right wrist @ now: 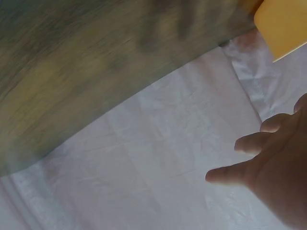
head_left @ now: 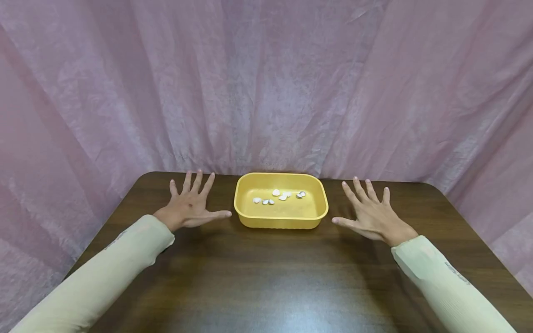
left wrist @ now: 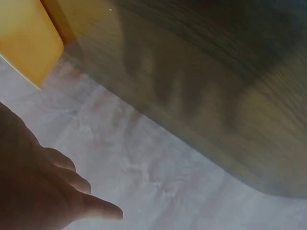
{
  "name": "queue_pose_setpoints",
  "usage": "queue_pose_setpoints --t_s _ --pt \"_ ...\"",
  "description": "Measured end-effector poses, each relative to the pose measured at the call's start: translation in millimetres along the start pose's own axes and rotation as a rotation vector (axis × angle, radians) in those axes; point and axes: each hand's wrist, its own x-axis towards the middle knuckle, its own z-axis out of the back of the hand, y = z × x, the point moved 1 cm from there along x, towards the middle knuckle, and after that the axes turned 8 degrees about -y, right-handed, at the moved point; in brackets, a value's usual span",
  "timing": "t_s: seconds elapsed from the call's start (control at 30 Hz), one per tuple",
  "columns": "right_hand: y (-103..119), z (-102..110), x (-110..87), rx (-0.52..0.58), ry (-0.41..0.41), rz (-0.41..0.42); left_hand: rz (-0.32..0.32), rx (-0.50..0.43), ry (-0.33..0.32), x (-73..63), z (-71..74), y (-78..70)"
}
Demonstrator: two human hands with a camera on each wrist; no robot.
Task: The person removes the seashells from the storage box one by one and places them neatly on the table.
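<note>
my left hand and right hand, splayed, empty, flank a yellow basin; knocking it could jostle the shell-like pieces inside.

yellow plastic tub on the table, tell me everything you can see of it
The yellow rectangular plastic-looking tub is open-topped, with rounded corners, low walls and a thin rim. It stands upright on the dark brown wood-grain table, near the far edge, before the pink curtain. Several small white and greyish shell-like pieces lie scattered on its floor. The left hand and right hand are spread on either side; neither appears to touch it.
</note>
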Motion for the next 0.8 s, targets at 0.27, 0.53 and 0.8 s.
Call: queue_pose_setpoints --t_s 0.27,0.53,0.8 --pt "5 -4 14.8 0.160 0.017 0.029 -0.082 -0.117 0.006 15.3 -10.0 -8.9" --pt "10 -5 35.4 0.352 0.035 0.050 -0.123 -0.380 0.074 28.5 -21.1 -18.1" --pt "16 -9 50.6 0.468 -0.041 0.104 -0.144 -0.548 0.118 41.4 -28.7 -23.5"
